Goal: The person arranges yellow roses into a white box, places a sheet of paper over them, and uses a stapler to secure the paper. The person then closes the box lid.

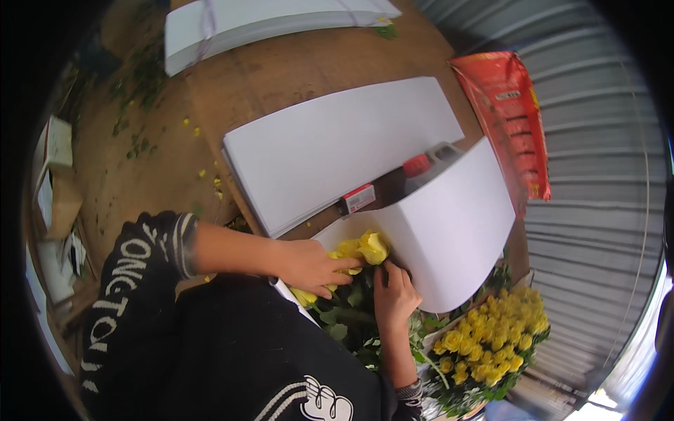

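My left hand (311, 267) lies over a row of yellow roses, fingers apart. Its palm side is hidden, so its grip on them cannot be seen. The thumb and fingers of my right hand (396, 296) pinch a yellow rose (374, 247) just under its bloom. Dark green leaves and stems (350, 316) spread below both hands. Under and behind the blooms is a sheet of white card (453, 231), its right part bent upright in a curve. The left end of the row of roses is partly covered by my left hand.
A stack of white sheets (342, 142) lies on the wooden table (295, 73). Beside it are a small red-and-white box (359, 198) and a red-capped container (416, 166). A red bag (508, 116) stands near the corrugated wall (590, 158). Bunched yellow roses (487, 337) sit at right.
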`<state>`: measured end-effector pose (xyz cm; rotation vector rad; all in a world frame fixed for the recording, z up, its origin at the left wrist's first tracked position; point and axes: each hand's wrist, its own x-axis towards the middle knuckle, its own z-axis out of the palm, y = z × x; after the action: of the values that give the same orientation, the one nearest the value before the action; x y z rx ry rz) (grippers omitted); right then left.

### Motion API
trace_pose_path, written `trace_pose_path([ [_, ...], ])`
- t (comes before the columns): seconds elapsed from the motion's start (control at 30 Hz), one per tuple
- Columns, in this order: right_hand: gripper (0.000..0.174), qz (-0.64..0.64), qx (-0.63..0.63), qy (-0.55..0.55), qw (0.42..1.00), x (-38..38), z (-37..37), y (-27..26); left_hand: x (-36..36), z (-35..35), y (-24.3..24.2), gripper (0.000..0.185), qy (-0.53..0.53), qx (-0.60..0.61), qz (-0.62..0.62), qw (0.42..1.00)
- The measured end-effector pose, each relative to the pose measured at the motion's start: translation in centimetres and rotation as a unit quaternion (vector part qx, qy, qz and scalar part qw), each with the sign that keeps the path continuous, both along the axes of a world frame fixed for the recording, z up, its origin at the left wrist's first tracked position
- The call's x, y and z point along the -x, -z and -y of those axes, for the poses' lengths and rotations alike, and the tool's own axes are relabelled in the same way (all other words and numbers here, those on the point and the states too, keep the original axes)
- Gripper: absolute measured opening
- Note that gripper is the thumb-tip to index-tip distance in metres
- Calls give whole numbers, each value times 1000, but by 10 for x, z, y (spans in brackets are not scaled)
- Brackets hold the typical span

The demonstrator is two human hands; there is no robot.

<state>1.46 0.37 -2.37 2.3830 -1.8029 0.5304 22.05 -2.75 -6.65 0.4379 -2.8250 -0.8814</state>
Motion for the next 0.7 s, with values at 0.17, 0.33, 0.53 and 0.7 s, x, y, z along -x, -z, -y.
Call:
trace_pose_path([
  [0.17,20,-80,38,-30,996,7,7,26,-2,-4,8,43,-25,53,-45,997],
  [0.33,26,-118,-25,-57,991,3,11,23,0,-5,9,45,-25,62,-27,997],
  [0.53,26,-105,-213,-32,971,2,15,14,-1,-2,3,55,-11,33,-20,999],
  [0.7,30,-141,-232,-41,961,11,16,24,-3,6,-8,68,-27,13,4,1000],
])
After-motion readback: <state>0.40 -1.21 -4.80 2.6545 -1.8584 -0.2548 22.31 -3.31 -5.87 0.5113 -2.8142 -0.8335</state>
